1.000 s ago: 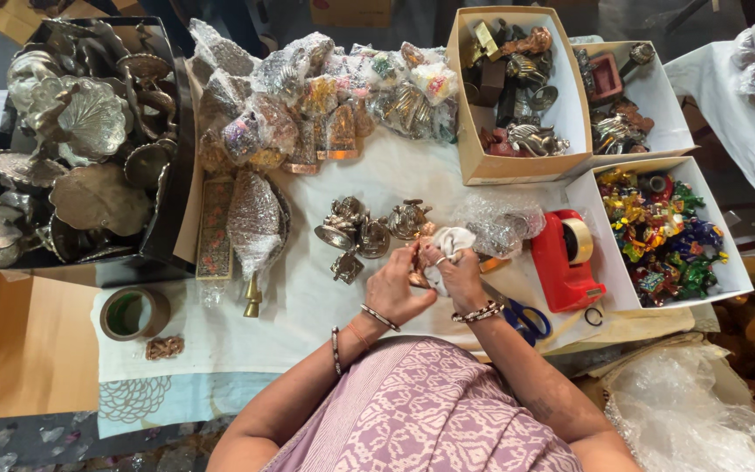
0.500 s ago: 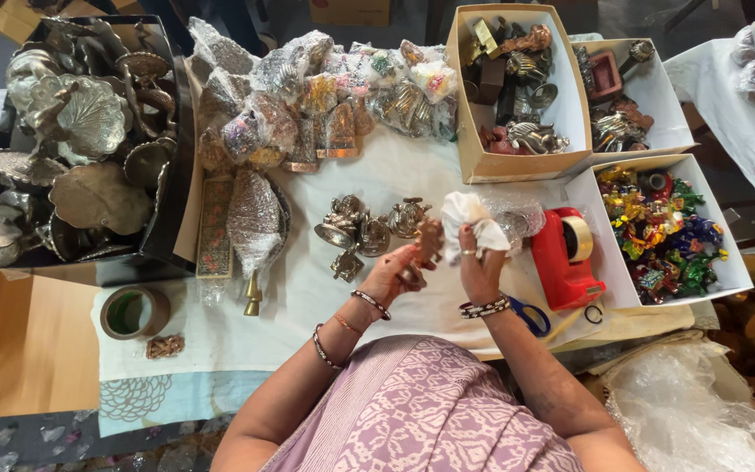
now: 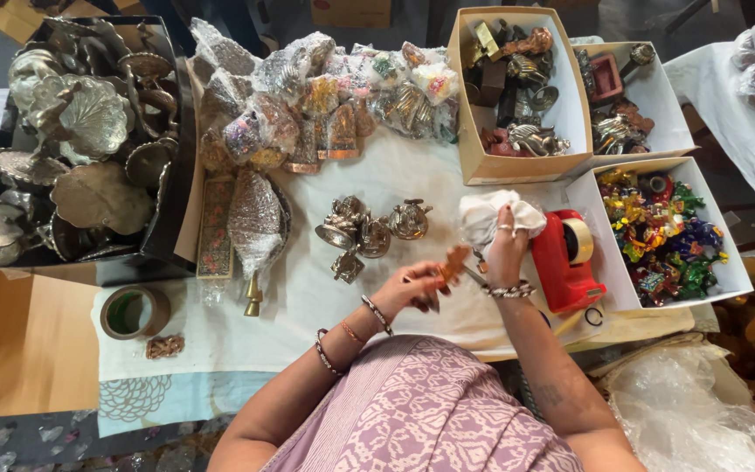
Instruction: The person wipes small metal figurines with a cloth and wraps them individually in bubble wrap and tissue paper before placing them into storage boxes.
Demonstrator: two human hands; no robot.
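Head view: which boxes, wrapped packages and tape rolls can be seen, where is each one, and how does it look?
Tan cardboard box: top centre, rectangular, holds metal figurines.
Two white boxes: right side, one with colourful trinkets.
Clear-wrapped packages: top middle, crinkled, shiny.
Brown tape roll: left, round.
Red tape dispenser: beside right hand, which holds white cloth.
Left hand: holds small orange piece.

A packing spot in a metal-craft and gift-goods shop.
The cloth-covered worktop (image 3: 308, 306) carries plastic-wrapped ornaments (image 3: 325, 96), a black crate of brass trays (image 3: 80, 149), open cardboard boxes of figurines (image 3: 517, 87), a red tape dispenser (image 3: 561, 262) and a tape roll (image 3: 133, 311).
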